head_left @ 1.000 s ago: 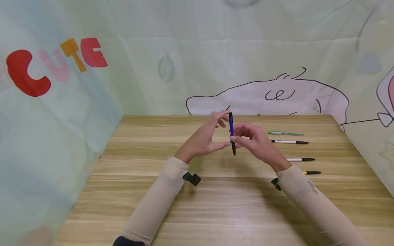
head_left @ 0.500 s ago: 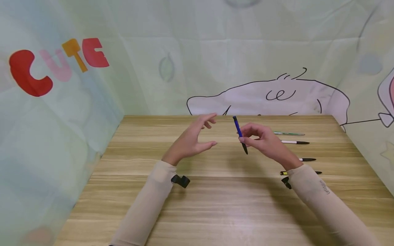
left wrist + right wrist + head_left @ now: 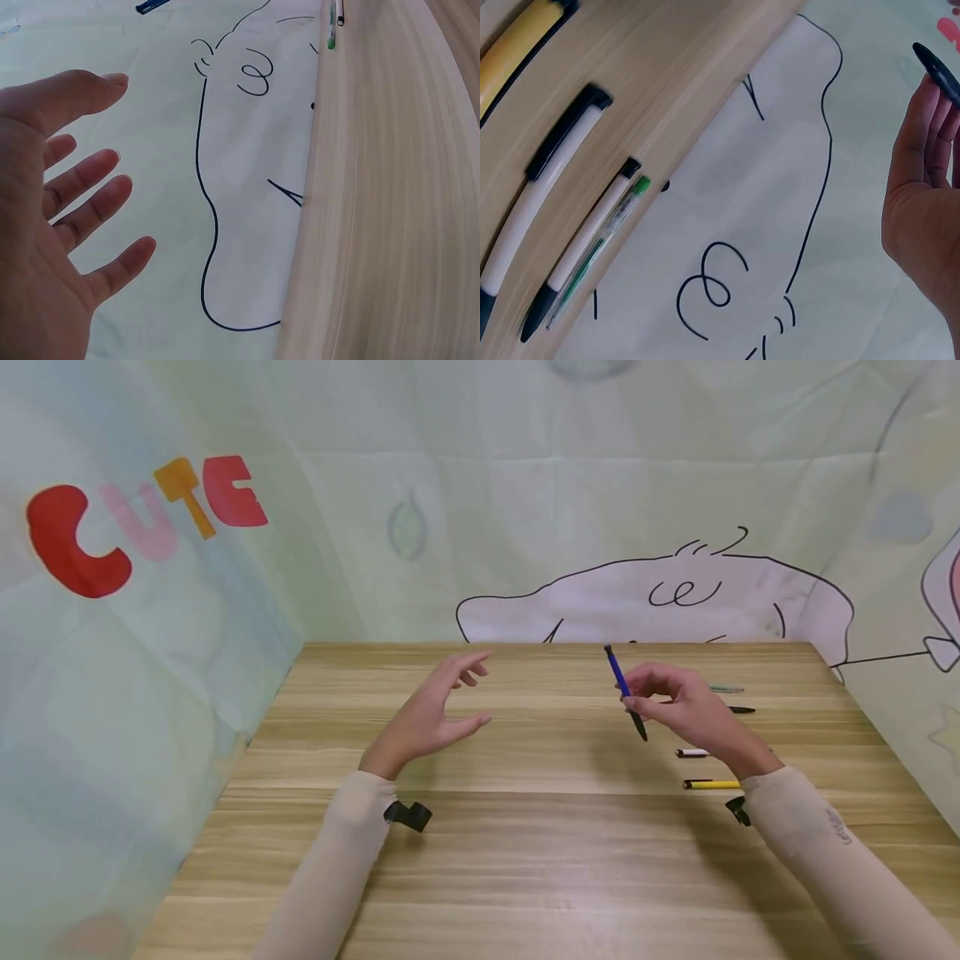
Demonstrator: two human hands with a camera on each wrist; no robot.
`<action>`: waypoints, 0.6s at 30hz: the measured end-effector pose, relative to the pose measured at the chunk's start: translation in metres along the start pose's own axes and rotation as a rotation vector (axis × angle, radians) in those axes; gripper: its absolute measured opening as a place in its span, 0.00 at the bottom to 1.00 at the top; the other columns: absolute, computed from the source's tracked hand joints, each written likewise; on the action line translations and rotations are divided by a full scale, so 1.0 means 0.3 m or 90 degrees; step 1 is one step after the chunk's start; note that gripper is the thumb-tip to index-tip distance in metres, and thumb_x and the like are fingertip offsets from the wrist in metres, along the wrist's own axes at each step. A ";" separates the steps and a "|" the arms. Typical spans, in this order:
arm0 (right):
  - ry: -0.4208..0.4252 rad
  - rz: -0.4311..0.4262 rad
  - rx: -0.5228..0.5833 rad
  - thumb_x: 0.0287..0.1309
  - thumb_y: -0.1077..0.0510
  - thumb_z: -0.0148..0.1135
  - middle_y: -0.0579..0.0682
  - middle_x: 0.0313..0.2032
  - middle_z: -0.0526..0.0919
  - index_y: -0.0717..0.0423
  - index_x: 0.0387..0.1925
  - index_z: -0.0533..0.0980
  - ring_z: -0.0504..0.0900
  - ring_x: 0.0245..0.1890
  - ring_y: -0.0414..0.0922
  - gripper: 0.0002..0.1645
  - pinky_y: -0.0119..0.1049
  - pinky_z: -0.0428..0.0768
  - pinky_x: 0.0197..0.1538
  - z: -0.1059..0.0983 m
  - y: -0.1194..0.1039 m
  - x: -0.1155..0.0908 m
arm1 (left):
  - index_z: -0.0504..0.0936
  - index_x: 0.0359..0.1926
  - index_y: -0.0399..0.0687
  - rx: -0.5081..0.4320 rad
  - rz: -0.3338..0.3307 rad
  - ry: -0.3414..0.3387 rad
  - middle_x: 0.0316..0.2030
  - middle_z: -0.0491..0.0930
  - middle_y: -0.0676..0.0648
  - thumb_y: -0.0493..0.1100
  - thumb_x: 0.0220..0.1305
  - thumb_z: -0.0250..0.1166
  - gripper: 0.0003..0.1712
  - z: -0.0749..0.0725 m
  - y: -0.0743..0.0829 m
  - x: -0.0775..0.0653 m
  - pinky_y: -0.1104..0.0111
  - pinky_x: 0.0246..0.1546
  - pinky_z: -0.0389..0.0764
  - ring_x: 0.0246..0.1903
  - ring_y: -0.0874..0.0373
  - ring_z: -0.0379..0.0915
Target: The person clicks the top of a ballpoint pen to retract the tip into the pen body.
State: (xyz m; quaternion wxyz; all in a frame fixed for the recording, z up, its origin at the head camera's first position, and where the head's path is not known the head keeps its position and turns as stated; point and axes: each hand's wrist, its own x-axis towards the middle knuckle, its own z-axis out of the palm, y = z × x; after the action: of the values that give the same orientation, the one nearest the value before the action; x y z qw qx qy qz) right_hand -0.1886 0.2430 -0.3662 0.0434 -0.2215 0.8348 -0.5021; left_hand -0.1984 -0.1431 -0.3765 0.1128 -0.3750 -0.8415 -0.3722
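My right hand [image 3: 678, 702] pinches a blue pen [image 3: 619, 673] with black ends between thumb and fingers, held tilted above the table. In the right wrist view only the pen's black tip [image 3: 932, 64] shows at the fingertips. My left hand [image 3: 423, 706] is off to the left, fingers spread and thumb apart, holding nothing. Beneath and beyond the right hand lie a yellow pen [image 3: 712, 785], a white pen [image 3: 692, 753], a second white pen [image 3: 585, 232] with black ends and a clear green pen [image 3: 726, 688], partly covered by that hand and wrist in the head view.
The wood-grain table [image 3: 480, 860] ends at a pale printed cloth backdrop [image 3: 337, 527] behind and at both sides. The pens on the table lie in a spaced column at the right, roughly parallel to the back edge.
The left hand has let go of the blue pen's ends and drawn back to the left. The right hand has carried the pen to the right, and the pen now leans more.
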 end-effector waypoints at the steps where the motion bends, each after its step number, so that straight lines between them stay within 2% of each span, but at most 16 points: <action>1: -0.003 0.000 -0.003 0.69 0.55 0.65 0.54 0.40 0.85 0.54 0.49 0.81 0.81 0.42 0.47 0.11 0.35 0.81 0.41 -0.008 0.006 -0.003 | 0.59 0.77 0.54 -0.002 -0.001 0.001 0.59 0.73 0.44 0.41 0.60 0.75 0.49 -0.004 -0.003 -0.007 0.48 0.58 0.76 0.55 0.48 0.73; 7: -0.001 0.006 -0.024 0.69 0.56 0.65 0.57 0.40 0.85 0.53 0.48 0.81 0.82 0.40 0.46 0.09 0.34 0.81 0.40 -0.046 0.034 -0.024 | 0.61 0.76 0.50 -0.002 -0.011 0.004 0.59 0.74 0.43 0.41 0.60 0.75 0.46 -0.022 -0.026 -0.046 0.48 0.57 0.76 0.55 0.48 0.73; 12: 0.002 0.005 -0.047 0.69 0.56 0.65 0.54 0.39 0.86 0.54 0.47 0.81 0.82 0.41 0.45 0.09 0.33 0.80 0.42 -0.076 0.056 -0.041 | 0.62 0.75 0.51 0.003 -0.025 0.001 0.59 0.74 0.45 0.41 0.61 0.74 0.46 -0.028 -0.038 -0.068 0.49 0.57 0.75 0.55 0.48 0.72; 18: -0.001 0.003 -0.125 0.68 0.57 0.65 0.49 0.39 0.86 0.53 0.46 0.82 0.82 0.40 0.41 0.08 0.32 0.81 0.40 -0.108 0.086 -0.060 | 0.62 0.75 0.50 0.013 -0.040 0.000 0.59 0.74 0.43 0.41 0.61 0.74 0.45 -0.040 -0.052 -0.103 0.50 0.57 0.76 0.55 0.49 0.72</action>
State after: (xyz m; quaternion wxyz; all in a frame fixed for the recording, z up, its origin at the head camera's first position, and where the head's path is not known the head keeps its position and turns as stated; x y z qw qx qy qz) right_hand -0.1905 0.2871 -0.3752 0.0229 -0.2232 0.8806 -0.4173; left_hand -0.1893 -0.1755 -0.3909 0.1051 -0.3472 -0.8565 -0.3672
